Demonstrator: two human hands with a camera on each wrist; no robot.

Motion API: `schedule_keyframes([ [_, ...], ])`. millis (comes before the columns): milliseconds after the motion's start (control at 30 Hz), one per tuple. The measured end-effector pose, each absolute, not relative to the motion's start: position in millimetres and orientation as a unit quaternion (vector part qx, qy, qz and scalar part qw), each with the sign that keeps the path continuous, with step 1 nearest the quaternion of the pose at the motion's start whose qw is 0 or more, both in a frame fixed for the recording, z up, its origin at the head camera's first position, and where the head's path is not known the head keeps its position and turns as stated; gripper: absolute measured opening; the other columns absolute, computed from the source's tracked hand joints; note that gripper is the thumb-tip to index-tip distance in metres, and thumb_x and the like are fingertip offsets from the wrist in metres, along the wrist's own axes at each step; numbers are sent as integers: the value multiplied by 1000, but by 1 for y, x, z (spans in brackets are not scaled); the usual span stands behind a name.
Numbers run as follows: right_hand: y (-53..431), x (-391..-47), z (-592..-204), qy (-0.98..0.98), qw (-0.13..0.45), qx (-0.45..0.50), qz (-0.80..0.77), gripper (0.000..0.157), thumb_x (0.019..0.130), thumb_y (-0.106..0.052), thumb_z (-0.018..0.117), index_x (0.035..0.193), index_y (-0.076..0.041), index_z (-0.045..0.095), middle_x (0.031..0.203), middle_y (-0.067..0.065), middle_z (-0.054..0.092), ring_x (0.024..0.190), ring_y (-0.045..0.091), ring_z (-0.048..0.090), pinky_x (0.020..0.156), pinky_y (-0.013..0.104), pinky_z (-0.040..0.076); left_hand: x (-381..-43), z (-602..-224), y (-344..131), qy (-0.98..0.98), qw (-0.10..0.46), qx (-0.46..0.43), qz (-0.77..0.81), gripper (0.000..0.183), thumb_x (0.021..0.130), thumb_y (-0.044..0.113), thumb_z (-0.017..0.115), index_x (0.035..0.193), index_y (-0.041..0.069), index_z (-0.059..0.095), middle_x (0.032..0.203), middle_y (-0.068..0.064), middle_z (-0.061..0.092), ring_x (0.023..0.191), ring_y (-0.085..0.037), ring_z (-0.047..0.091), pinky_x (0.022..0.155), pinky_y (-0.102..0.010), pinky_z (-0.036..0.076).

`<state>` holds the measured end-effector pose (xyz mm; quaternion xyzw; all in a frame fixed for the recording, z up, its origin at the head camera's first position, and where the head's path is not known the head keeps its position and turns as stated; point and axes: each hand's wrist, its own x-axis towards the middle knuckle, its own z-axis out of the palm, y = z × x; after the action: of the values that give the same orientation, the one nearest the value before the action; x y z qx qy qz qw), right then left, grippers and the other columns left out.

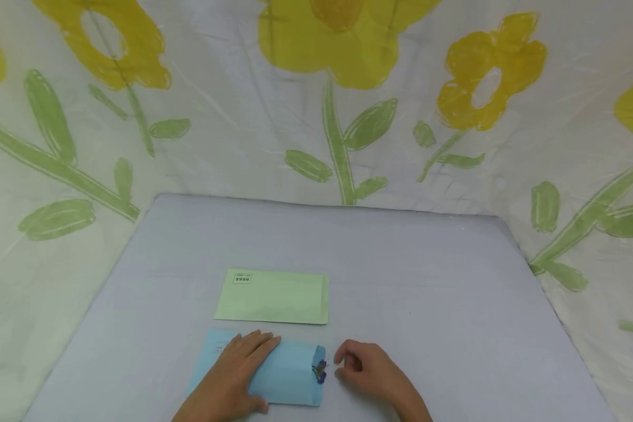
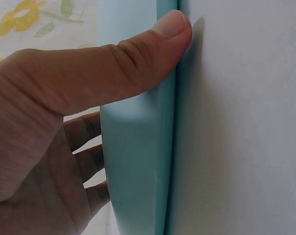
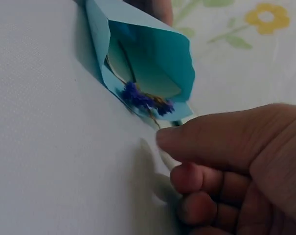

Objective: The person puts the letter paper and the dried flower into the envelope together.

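A light blue envelope lies near the front of the table, its mouth bulging apart at the right end. My left hand holds it across its width, thumb along the near edge and fingers at the far edge. Small dried purple flowers rest at the mouth, their thin stems running inside. My right hand is just right of the flowers, fingers loosely curled, thumb and forefinger slightly apart. In the right wrist view its thumb tip overlaps the end of a thin brown sprig.
A pale green envelope with a small printed box at its upper left lies just beyond the blue one. The table has a pale grey cover. Behind it hangs a white cloth with yellow flowers and green leaves.
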<state>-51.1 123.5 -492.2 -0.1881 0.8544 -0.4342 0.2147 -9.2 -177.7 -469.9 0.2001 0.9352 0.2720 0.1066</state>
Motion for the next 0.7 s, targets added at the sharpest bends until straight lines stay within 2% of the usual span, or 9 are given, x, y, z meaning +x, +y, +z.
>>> schedule_keyframes([
  [200,112,-49,-492,880,205,-203,-377,10,87,-17,76,89,-24,68,63,-15,51,56,1,44,52,21,42,-9,-469,-177,932,107,202,282,108,55,29,99,148,8,47,146,-10,50,137,-39,41,113,-64,26],
  [700,108,-47,-496,889,151,-229,-368,9,89,-16,76,87,-24,70,62,-19,48,55,-2,42,51,19,41,-9,-470,-179,936,103,202,271,108,56,30,98,148,9,47,147,-10,50,138,-37,40,114,-62,26],
])
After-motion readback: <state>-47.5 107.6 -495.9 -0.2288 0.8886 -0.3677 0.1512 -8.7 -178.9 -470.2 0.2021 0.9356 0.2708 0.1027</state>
